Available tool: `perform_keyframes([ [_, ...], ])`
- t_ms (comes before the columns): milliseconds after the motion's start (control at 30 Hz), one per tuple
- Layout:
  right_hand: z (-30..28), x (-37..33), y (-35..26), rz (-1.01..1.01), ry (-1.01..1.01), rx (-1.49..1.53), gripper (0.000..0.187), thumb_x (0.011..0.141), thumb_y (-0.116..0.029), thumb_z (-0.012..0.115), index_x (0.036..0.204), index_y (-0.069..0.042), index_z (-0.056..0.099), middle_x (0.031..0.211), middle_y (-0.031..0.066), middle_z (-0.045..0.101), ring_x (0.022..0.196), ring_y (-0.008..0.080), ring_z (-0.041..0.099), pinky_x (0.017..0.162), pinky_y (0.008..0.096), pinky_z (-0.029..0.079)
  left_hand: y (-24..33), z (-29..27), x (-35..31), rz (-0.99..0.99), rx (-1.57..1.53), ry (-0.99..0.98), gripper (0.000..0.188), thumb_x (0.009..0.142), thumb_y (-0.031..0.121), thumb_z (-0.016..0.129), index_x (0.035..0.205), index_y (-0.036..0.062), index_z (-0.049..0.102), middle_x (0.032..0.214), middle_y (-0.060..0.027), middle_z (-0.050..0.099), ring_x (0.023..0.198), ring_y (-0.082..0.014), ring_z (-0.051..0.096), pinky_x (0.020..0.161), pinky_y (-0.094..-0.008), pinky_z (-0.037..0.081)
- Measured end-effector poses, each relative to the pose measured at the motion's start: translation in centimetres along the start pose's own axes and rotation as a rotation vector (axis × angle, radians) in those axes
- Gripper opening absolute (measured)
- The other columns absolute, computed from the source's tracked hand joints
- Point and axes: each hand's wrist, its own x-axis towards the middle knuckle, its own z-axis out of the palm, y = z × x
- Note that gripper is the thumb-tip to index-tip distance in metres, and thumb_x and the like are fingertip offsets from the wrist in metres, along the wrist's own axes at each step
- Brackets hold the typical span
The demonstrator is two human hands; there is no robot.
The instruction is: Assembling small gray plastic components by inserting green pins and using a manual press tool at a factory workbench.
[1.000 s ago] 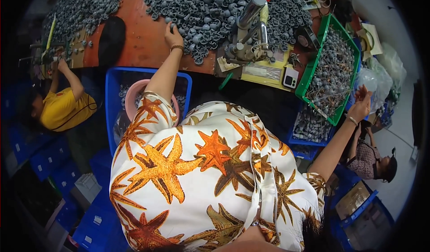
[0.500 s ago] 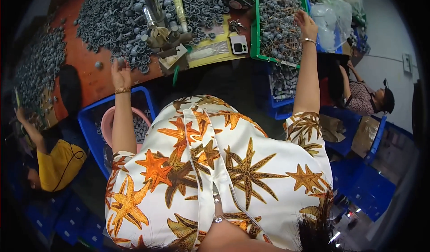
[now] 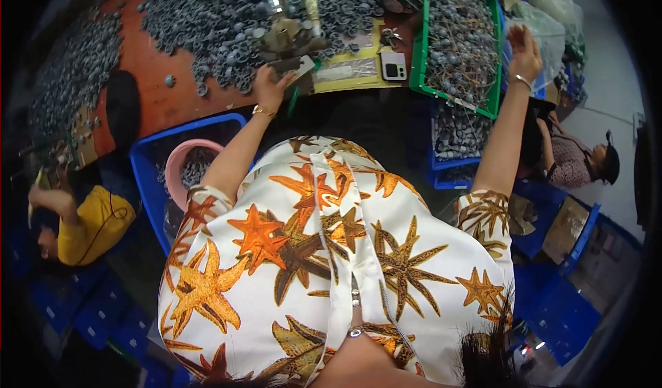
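My left hand is at the table's front edge, beside a small metal fixture with a pale plate. Its thumb stands apart from its fingers, and I make out nothing between them. My right hand is raised by the right rim of a green tray, fingers stretched upward and slightly blurred; I see nothing held there. The tray holds grey ball-like parts among thin brown strands. Behind the fixture spreads a heap of grey rings and balls.
A yellow-wrapped handle rises by the fixture. On the table lie a phone and a lone grey ball. Below stands a blue crate with a pink basin. A person in yellow sits left; another person is right.
My left hand has moved right from the pile's edge, where a grey ball was at its fingertips, to the fixture. My right hand has moved from over the tray to its right rim.
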Motion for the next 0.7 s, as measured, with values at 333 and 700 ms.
perform_keyframes([
  [333,8.7,-12.7,2.3,0.255,-0.498,-0.282,0.022,0.086,-0.015,0.052,0.093,0.004,0.062,0.079,0.0092,0.063,0.072,0.0151,0.061,0.065,0.0257,0.05,-0.6,-0.4,-0.4,0.109,-0.193,-0.109,0.028,0.07,0.023,0.067,0.09,0.0058,0.059,0.098,-0.0138,0.055,0.101,-0.0338,0.045,0.084,-0.0408,0.036],
  [700,12.6,-21.6,3.9,0.543,-1.089,-0.346,0.016,0.085,-0.009,0.051,0.089,0.002,0.062,0.065,0.0027,0.058,0.053,0.0057,0.051,0.05,0.0185,0.04,-6.3,-8.6,2.3,0.054,0.067,0.351,0.027,0.071,0.006,0.059,0.097,0.0027,0.057,0.106,-0.0137,0.053,0.099,-0.0306,0.048,0.085,-0.038,0.038],
])
